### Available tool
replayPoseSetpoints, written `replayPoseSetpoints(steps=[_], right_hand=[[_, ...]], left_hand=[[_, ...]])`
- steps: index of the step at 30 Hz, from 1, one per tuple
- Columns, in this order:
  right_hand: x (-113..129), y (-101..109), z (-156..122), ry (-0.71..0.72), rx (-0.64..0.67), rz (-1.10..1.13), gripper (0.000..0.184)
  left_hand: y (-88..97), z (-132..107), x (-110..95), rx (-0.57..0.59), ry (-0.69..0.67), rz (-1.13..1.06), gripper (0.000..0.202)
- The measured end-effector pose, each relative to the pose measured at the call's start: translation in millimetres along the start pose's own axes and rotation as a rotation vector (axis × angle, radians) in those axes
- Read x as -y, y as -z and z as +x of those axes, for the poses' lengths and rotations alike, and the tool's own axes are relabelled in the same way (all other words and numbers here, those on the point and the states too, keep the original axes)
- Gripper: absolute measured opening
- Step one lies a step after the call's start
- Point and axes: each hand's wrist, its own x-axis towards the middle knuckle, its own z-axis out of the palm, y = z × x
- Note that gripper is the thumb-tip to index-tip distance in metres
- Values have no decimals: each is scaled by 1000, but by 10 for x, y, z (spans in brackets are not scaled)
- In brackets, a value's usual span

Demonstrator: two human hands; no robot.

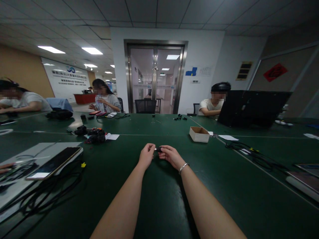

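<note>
Over the green table, my left hand (147,156) and my right hand (172,156) meet fingertip to fingertip. Between them is a small black piece with a silvery end (159,149), perhaps a plug or a USB stick; it is too small to tell. My right fingers pinch its dark body. The silvery end points left, and my left thumb and fingers close on it. A silver bracelet (183,168) circles my right wrist. Part of the small piece is hidden behind the fingertips.
A small open cardboard box (199,134) stands ahead to the right. A phone (55,162) and black cables (52,186) lie at the left. More cables (256,156) run along the right. Three people sit around the green table (159,199); a big black monitor (251,108) stands at the back right.
</note>
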Motion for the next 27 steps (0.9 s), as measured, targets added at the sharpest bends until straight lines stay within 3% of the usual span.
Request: replayPoseSetpoints(steps=[27], right_hand=[[12,-28,-7,-2,-18,0,11]], left_hand=[[12,-17,-39,35,37,19,27]])
